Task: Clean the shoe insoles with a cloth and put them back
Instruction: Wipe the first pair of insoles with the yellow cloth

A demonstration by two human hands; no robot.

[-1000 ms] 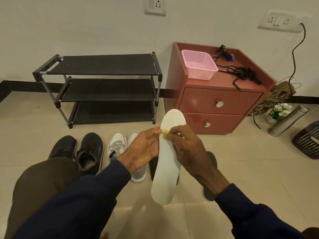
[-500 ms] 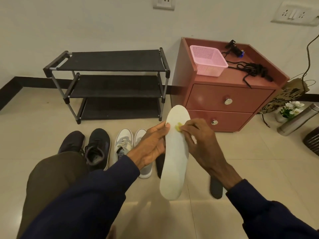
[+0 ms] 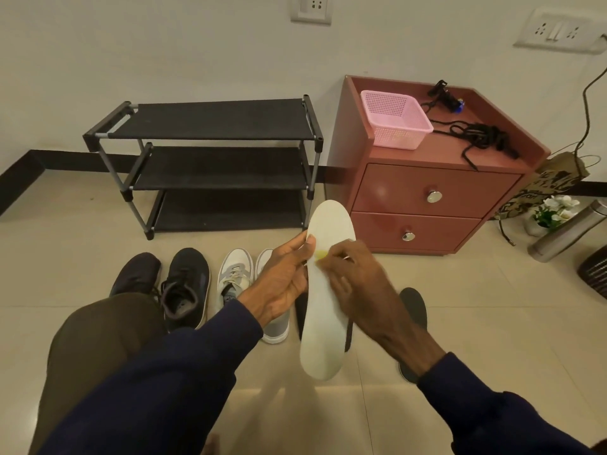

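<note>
White insole [image 3: 323, 326]: one, held upright in the air above the floor [image 3: 492, 323], toe end far, heel end near, at the middle of the scene. Left hand [image 3: 282, 277]: grips the insole's left edge, fingers curled behind it, thumb on its face. Right hand [image 3: 358, 284]: fingertips bunched on a small yellow cloth [image 3: 320, 255], pressing it to the upper face of the insole just beside the left thumb. Black shoes [image 3: 185, 287]: one pair, side by side on the floor at near left, toes toward the wall. White shoes [image 3: 235, 277]: one pair, just right of the black pair, partly hidden by the left hand. Dark insole [image 3: 414, 310]: flat on the floor right of the white insole, partly behind the right wrist; another dark shape lies behind the white insole, too hidden to identify. Shoe rack [image 3: 213, 123]: three black shelves, far left, against the wall. Cabinet [image 3: 437, 192]: reddish, two drawers, far right of the rack; on top, a pink basket [image 3: 394, 123] and a black cord [image 3: 476, 136]. Steel flask [image 3: 568, 231]: lying on the floor, far right.
</note>
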